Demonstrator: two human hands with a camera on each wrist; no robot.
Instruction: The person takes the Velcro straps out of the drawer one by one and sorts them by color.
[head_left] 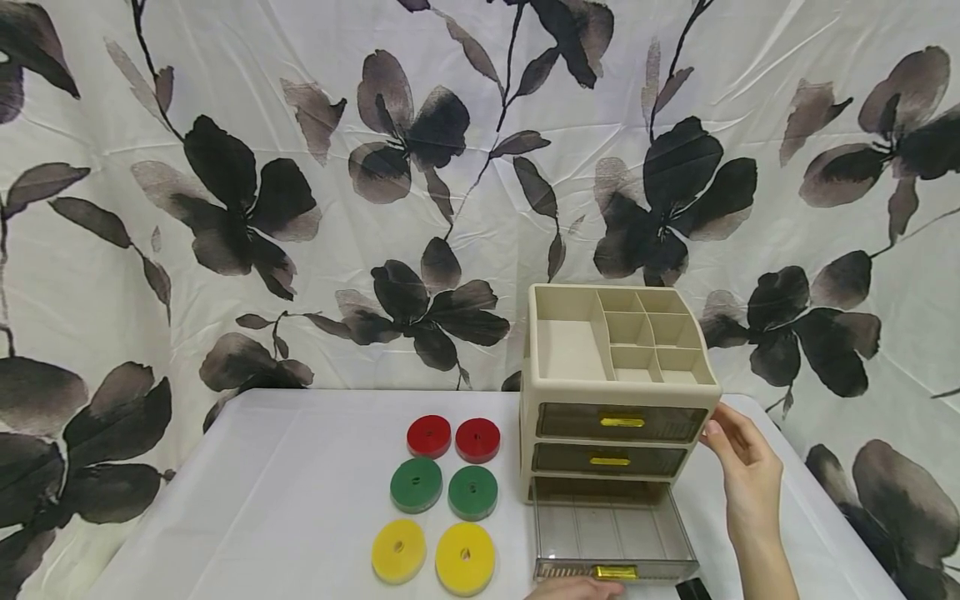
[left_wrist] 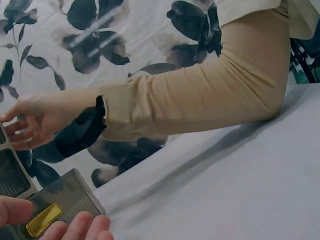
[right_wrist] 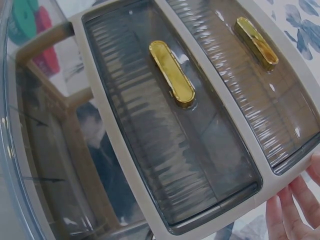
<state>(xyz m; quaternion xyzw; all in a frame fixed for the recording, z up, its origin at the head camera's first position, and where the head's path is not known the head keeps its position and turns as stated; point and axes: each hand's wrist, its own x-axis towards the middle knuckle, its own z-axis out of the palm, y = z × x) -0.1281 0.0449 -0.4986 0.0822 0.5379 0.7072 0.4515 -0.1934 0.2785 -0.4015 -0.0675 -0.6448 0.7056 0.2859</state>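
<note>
A cream desktop drawer organizer (head_left: 622, 392) stands on the right of the table, its lowest clear drawer (head_left: 611, 521) pulled out and its two upper drawers closed. My left hand (head_left: 576, 588) is at the front of that low drawer, mostly cut off by the frame's bottom edge. In the left wrist view the thumb and fingers are spread around the gold handle (left_wrist: 44, 220), which shows between them. My right hand (head_left: 750, 467) rests against the organizer's right side, fingertips at its edge beside the upper drawers. In the right wrist view its fingers (right_wrist: 292, 207) lie along that side.
Left of the organizer lie pairs of thick discs with center holes: red (head_left: 429, 436), green (head_left: 416, 484) and yellow (head_left: 465, 558). Divided compartments (head_left: 652, 333) form the organizer's top. A white cloth covers the table (head_left: 285, 500); a floral curtain (head_left: 315, 208) hangs behind.
</note>
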